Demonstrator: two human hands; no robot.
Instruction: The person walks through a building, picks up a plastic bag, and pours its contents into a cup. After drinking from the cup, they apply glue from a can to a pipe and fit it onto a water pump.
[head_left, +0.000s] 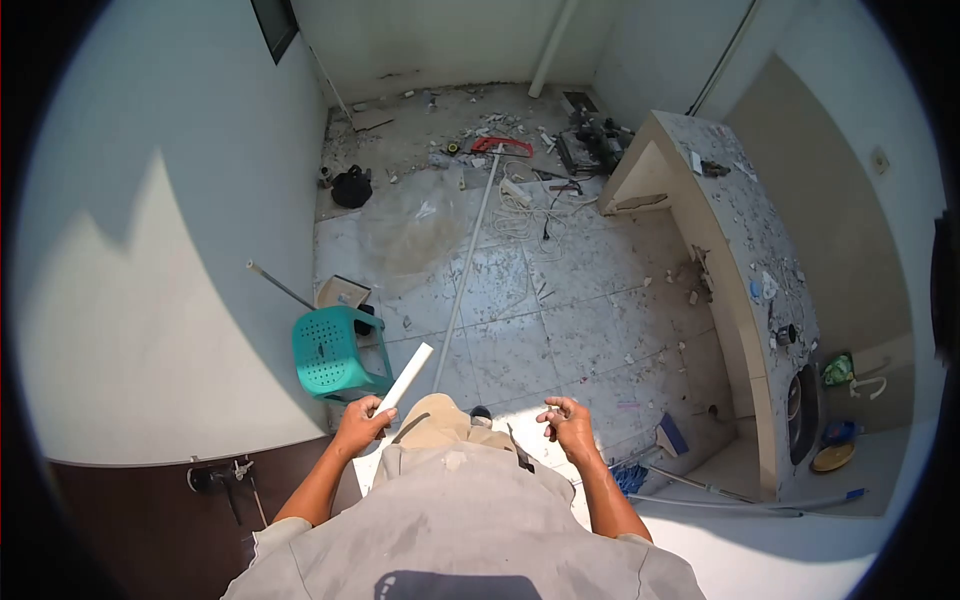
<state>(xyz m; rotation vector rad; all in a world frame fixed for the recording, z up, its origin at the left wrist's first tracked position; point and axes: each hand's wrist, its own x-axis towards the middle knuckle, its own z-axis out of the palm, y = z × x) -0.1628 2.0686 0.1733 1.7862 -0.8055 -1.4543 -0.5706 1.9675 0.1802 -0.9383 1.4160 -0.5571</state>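
Note:
A short white pipe [410,372] slants up and to the right out of my left hand [363,424], whose fingers are wrapped round its lower end. On the other side of my body, my right hand [569,424] is raised with its fingers curled and partly apart, and nothing shows in it. Between and beyond my hands, a long thin white pipe [470,255] runs along the tiled floor, its far end by a red hacksaw [502,147]. A green plastic stool [333,352] stands just beyond my left hand.
A debris-covered counter [745,210] runs along the right. White cable [520,215], dark tools [600,145] and a black bag [351,187] lie on the far floor. A dustpan [342,292] sits behind the stool. Near my right arm are a blue mop [628,478] and a blue-edged brush [671,435].

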